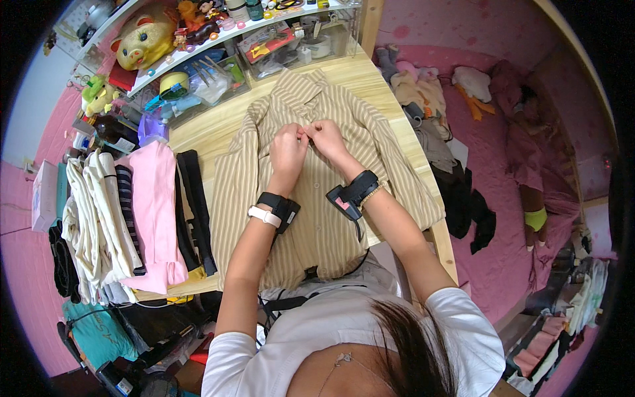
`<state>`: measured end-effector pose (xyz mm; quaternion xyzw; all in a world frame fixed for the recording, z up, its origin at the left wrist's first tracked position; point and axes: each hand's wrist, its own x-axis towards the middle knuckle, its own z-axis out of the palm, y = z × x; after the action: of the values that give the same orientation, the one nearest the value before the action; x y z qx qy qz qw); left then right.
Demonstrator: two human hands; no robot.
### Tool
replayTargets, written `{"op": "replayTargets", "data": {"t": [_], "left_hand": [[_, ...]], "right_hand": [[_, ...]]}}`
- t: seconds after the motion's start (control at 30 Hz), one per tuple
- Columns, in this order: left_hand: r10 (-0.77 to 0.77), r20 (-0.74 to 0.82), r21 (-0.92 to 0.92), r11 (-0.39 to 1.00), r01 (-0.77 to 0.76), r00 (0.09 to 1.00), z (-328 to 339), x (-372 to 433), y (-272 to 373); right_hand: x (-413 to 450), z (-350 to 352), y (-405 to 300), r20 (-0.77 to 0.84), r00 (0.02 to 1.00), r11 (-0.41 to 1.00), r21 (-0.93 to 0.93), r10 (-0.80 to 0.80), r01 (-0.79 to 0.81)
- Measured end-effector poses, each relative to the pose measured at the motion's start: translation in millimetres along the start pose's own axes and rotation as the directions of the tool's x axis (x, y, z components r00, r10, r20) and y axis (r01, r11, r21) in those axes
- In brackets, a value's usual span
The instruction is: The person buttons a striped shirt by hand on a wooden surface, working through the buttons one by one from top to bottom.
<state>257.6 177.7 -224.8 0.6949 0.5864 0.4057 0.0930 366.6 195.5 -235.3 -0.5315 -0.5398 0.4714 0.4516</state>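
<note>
A beige-and-white striped button-up shirt [310, 173] lies front up on the light wood table [208, 134], collar [300, 87] towards the back. Its sleeves spread to both sides, and the hem reaches the table's near edge. Below the collar, my left hand [287, 151] and my right hand [326, 139] meet at the front placket. Each pinches the fabric there between thumb and fingers. Whatever button sits under the fingertips is hidden. Lower on the placket, small buttons [317, 185] show. Both wrists carry black strapped devices.
Folded clothes stand along the left edge: white garments [101, 213], a pink one [154, 213] and black ones [198, 213]. Clear acrylic drawers [297, 49] and a shelf with a gold pig figure [144, 37] line the back. Right of the table, a pink bed [476, 173] holds clothes and a person.
</note>
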Motion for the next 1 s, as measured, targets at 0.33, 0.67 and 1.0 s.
{"op": "replayTargets", "data": {"t": [0.33,0.67,1.0], "left_hand": [[0.029,-0.04,-0.124,0.992,-0.033,0.999,2,-6,-2],[0.152,0.039,0.005,0.988,-0.152,0.988,-8,-5,3],[0.303,-0.049,0.12,0.948,-0.295,0.952,-14,-5,7]], "right_hand": [[7,2,12,-0.033,0.999,0.995,-0.095,0.011,-0.014],[11,-3,21,0.019,0.996,0.97,-0.226,-0.093,0.095],[-1,1,-6,0.04,0.987,0.984,0.089,0.155,-0.158]]}}
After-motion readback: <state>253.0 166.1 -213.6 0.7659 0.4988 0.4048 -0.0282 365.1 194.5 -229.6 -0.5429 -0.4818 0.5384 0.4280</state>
